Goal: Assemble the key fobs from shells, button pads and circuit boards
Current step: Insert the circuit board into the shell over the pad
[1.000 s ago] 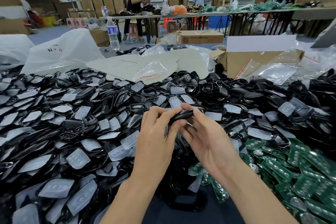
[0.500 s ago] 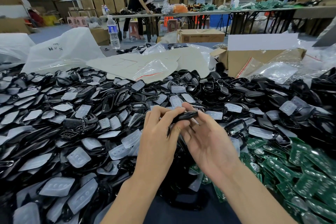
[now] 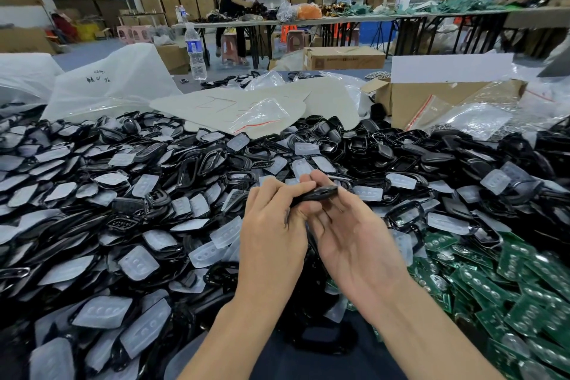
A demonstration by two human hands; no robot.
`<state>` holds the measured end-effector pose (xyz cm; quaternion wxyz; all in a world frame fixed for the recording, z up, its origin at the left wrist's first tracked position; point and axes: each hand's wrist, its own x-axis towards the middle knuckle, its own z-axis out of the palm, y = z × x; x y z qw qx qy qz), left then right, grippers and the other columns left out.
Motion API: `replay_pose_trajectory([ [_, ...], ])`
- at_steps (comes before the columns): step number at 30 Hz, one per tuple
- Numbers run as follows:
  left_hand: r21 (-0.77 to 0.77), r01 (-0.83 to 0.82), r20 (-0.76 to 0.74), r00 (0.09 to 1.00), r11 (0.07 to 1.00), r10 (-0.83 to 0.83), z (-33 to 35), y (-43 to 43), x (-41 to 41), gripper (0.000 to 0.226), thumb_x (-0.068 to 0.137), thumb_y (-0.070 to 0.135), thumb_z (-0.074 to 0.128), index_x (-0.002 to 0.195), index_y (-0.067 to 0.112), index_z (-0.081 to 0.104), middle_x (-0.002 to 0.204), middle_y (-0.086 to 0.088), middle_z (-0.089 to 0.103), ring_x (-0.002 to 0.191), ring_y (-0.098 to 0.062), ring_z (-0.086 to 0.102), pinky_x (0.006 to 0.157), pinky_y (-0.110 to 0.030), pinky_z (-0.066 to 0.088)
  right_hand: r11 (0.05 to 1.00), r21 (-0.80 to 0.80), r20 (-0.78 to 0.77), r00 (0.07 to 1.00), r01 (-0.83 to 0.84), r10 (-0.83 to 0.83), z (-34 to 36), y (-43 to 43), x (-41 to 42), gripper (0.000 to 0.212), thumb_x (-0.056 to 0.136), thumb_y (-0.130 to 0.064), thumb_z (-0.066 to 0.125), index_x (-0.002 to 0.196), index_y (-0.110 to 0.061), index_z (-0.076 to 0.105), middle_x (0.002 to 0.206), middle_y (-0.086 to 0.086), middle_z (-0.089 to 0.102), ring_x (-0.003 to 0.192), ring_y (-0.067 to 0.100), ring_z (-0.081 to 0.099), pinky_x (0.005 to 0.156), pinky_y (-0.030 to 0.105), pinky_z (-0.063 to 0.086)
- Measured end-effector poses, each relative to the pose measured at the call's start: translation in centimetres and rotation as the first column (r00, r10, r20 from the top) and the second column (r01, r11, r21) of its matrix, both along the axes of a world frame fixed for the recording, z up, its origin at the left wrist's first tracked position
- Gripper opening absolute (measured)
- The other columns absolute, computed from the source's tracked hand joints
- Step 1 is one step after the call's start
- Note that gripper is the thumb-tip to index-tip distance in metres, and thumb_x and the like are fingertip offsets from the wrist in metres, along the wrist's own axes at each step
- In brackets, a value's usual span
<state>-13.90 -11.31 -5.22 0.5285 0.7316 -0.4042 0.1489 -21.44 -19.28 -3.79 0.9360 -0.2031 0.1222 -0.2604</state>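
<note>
A black key fob shell (image 3: 317,193) is held edge-on above the pile, between both hands. My left hand (image 3: 271,234) pinches its left end with fingers curled over the top. My right hand (image 3: 348,237) holds the shell from the right and below, palm turned up, fingertips behind it. A deep pile of black shells (image 3: 385,151) and translucent button pads (image 3: 135,262) covers the table to the left and ahead. Green circuit boards (image 3: 493,287) lie heaped at the right. What is inside the held shell is hidden.
An open cardboard box (image 3: 431,102) with clear plastic bags stands at the back right. White bags (image 3: 101,86), flat grey sheets (image 3: 246,102) and a water bottle (image 3: 194,52) sit behind the pile. People work at far tables (image 3: 339,20).
Both hands stay together on the shell and shift only slightly. The person at the far table has bent forward.
</note>
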Motion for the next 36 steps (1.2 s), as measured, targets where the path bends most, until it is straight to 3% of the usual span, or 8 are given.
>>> replay_pose_trajectory([
  [4, 0.003, -0.014, 0.032, 0.999, 1.0, 0.014, -0.1, 0.1, -0.1, 0.021, 0.088, 0.008, 0.065, 0.104, 0.017, 0.074, 0.091, 0.012, 0.058, 0.093, -0.011, 0.049, 0.084, -0.014, 0.038, 1.0, -0.012, -0.038, 0.999, 0.001, -0.002, 0.1, 0.2, 0.0, 0.027, 0.096, -0.016, 0.055, 0.111, -0.001, 0.073, 0.111, 0.013, 0.074, 0.079, 0.014, 0.069, 0.085, 0.022, 0.057],
  [12, -0.011, -0.055, 0.054, 0.997, 0.998, 0.056, -0.5, -0.1, -0.3, 0.032, 0.084, -0.006, 0.067, 0.104, 0.019, 0.073, 0.092, 0.014, 0.058, 0.091, -0.011, 0.048, 0.084, -0.009, 0.037, 1.0, -0.007, -0.06, 0.998, 0.009, -0.009, 0.2, 0.5, 0.0, 0.028, 0.105, -0.018, 0.048, 0.107, -0.005, 0.073, 0.112, 0.012, 0.074, 0.079, 0.013, 0.067, 0.094, 0.026, 0.053],
  [17, 0.036, -0.005, 0.088, 0.996, 0.999, 0.002, -0.8, -0.5, -0.6, 0.03, 0.096, 0.032, 0.052, 0.118, 0.025, 0.07, 0.099, 0.017, 0.051, 0.097, -0.007, 0.048, 0.085, -0.012, 0.04, 0.999, -0.011, -0.072, 0.996, 0.05, -0.051, 0.0, 0.2, 0.1, 0.029, 0.105, -0.02, 0.047, 0.117, -0.005, 0.069, 0.111, 0.012, 0.075, 0.092, 0.016, 0.072, 0.083, 0.022, 0.06],
  [20, 0.065, 0.03, 0.095, 0.995, 0.997, -0.036, -1.2, -0.7, -0.4, 0.031, 0.096, 0.039, 0.054, 0.12, 0.029, 0.07, 0.103, 0.017, 0.054, 0.099, -0.009, 0.055, 0.084, -0.022, 0.046, 0.997, -0.039, -0.114, 0.991, 0.065, -0.069, -0.2, 0.3, 0.4, 0.027, 0.105, -0.019, 0.048, 0.112, -0.006, 0.07, 0.104, 0.009, 0.076, 0.095, 0.015, 0.073, 0.081, 0.022, 0.06],
  [24, -0.042, 0.103, -0.018, 0.994, 0.994, -0.103, -1.3, -0.8, -0.5, 0.027, 0.094, 0.027, 0.062, 0.119, 0.033, 0.069, 0.111, 0.022, 0.062, 0.103, 0.0, 0.062, 0.088, -0.016, 0.048, 0.991, -0.089, -0.143, 0.983, 0.104, -0.116, -0.3, 0.7, 0.5, 0.03, 0.106, -0.018, 0.045, 0.116, -0.004, 0.069, 0.112, 0.01, 0.075, 0.098, 0.016, 0.072, 0.085, 0.024, 0.06],
  [30, -0.153, 0.098, -0.134, 0.984, 0.983, -0.119, -1.1, -1.1, -1.1, 0.03, 0.087, 0.015, 0.064, 0.114, 0.022, 0.077, 0.113, 0.022, 0.068, 0.102, 0.008, 0.066, 0.093, -0.014, 0.05, 0.983, -0.131, -0.169, 0.974, 0.13, -0.152, -0.1, 1.4, 0.5, 0.036, 0.108, -0.02, 0.04, 0.126, -0.004, 0.067, 0.11, 0.009, 0.072, 0.095, 0.012, 0.069, 0.093, 0.024, 0.056],
  [36, -0.192, 0.09, -0.255, 0.957, 0.977, -0.139, -0.9, -1.0, -1.3, 0.035, 0.087, -0.001, 0.066, 0.111, 0.022, 0.078, 0.108, 0.017, 0.074, 0.098, 0.005, 0.069, 0.092, -0.016, 0.052, 0.982, -0.13, -0.165, 0.974, 0.134, -0.155, -0.3, 1.6, 0.6, 0.037, 0.109, -0.022, 0.039, 0.129, -0.006, 0.066, 0.109, 0.008, 0.071, 0.095, 0.012, 0.067, 0.095, 0.026, 0.052],
])
